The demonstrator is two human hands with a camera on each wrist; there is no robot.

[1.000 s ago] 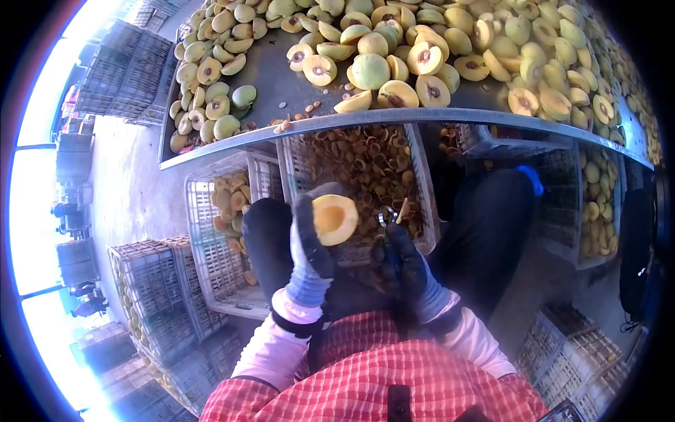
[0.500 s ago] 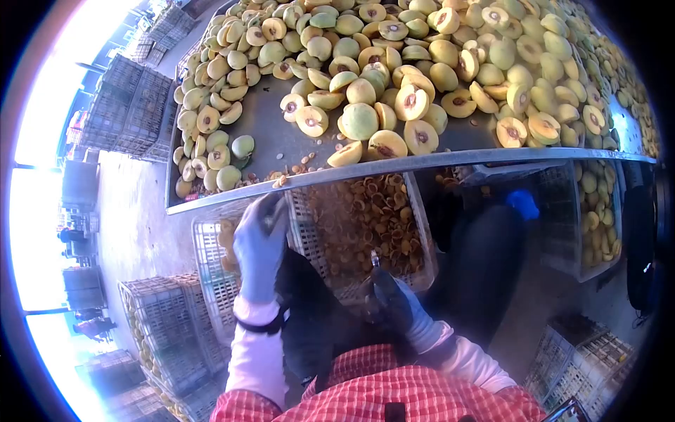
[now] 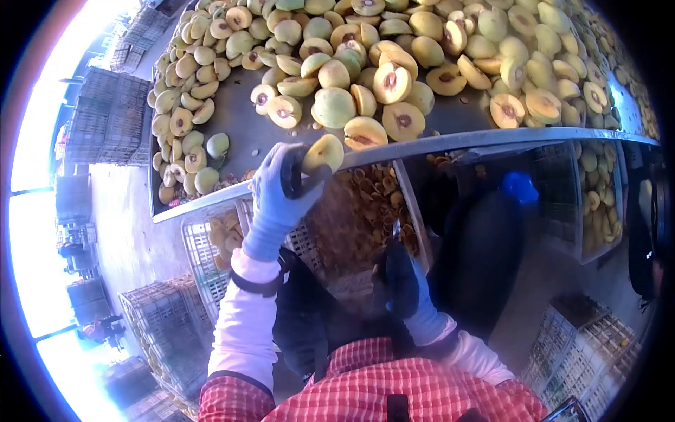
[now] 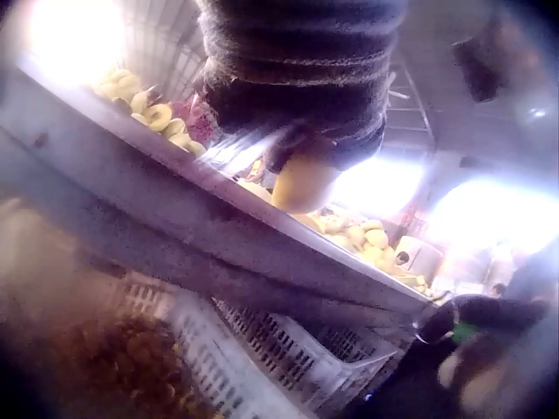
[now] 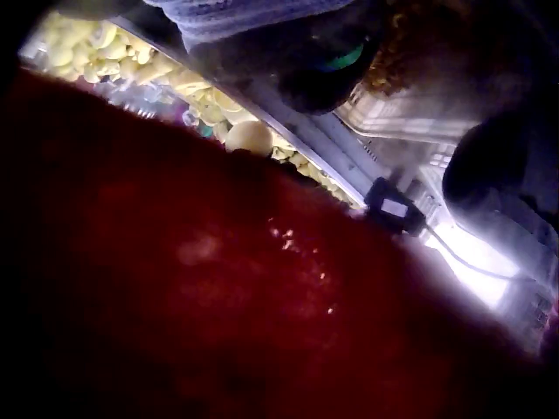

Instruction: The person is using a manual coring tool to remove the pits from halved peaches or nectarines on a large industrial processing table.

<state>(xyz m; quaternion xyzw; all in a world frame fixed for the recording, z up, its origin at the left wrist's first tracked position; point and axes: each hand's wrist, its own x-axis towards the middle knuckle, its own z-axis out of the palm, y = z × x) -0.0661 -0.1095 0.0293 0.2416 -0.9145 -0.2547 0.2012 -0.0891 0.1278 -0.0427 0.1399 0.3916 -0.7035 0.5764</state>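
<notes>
At the table's front rim, my gloved left hand [image 3: 285, 183] grips a yellow peach half [image 3: 325, 153] between thumb and fingers. The left wrist view shows this same peach half [image 4: 301, 183] below the dark glove fingers. Lower and to the right, near my lap, my gloved right hand [image 3: 402, 281] holds a small metal pitting tool [image 3: 396, 228], its tip pointing away from me. Most of the tool's handle is hidden in the fingers. Many peach halves [image 3: 334, 105], several with pits showing, lie heaped on the metal table [image 3: 239, 141].
Below the table edge, a crate [image 3: 413, 204] holds brown scooped-out pieces. To its left stands a white crate [image 3: 200, 253] with peach halves; another fruit-filled crate [image 3: 594, 211] is at right. Stacked crates [image 3: 165, 323] stand on the floor. My knee [image 3: 485, 246] is beneath the table edge.
The pitted peach half held a second ago has left my left hand, which went over the left crate, then up to the rim, where it now grips another half. The right hand stays low with the tool.
</notes>
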